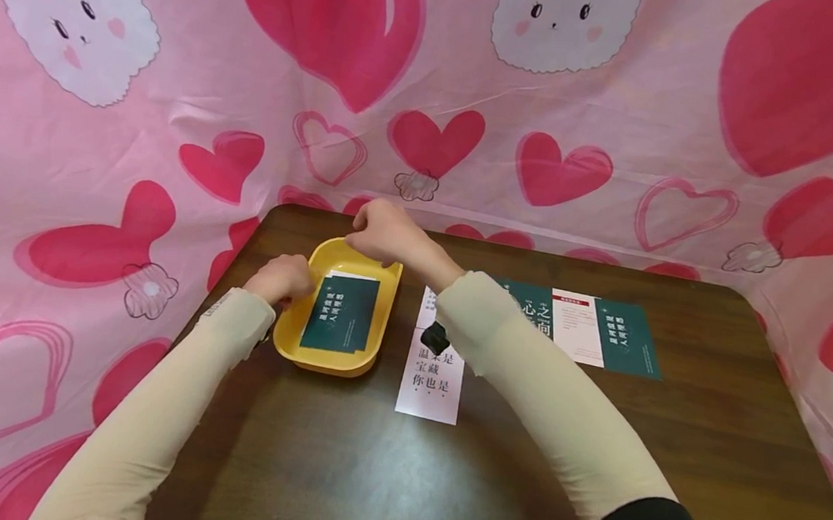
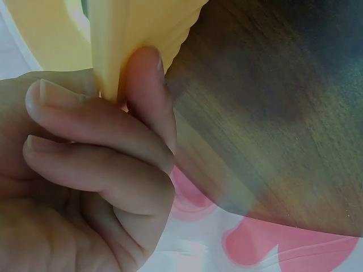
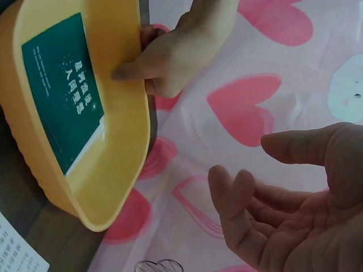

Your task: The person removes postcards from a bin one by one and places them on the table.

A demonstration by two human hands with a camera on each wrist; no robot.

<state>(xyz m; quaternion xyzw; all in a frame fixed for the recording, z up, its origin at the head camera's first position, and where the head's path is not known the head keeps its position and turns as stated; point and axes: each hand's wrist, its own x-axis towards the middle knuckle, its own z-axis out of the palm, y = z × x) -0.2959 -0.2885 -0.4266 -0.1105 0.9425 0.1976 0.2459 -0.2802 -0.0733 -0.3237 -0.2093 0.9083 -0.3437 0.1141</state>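
Observation:
My left hand point(image 1: 282, 277) grips the left rim of a yellow plastic tray point(image 1: 290, 340), thumb on the inner side in the right wrist view. The left wrist view shows fingers curled about the tray's wall point(image 2: 136, 34). Inside the tray lie dark green cards point(image 1: 345, 313) with white lettering, with a white edge showing under them. My right hand point(image 1: 391, 234) hovers around the tray's far right corner. In the right wrist view this hand point(image 3: 289, 198) holds nothing, its fingers loosely bent and the thumb apart from them.
Right of the tray lies a white card point(image 1: 430, 387) with black characters, partly under the right forearm. Farther right, a green card point(image 1: 536, 301), a white card with a red band point(image 1: 579, 330) and another green card point(image 1: 631, 339) lie side by side. Pink heart-patterned cloth point(image 1: 553, 97) surrounds the brown table point(image 1: 706, 455).

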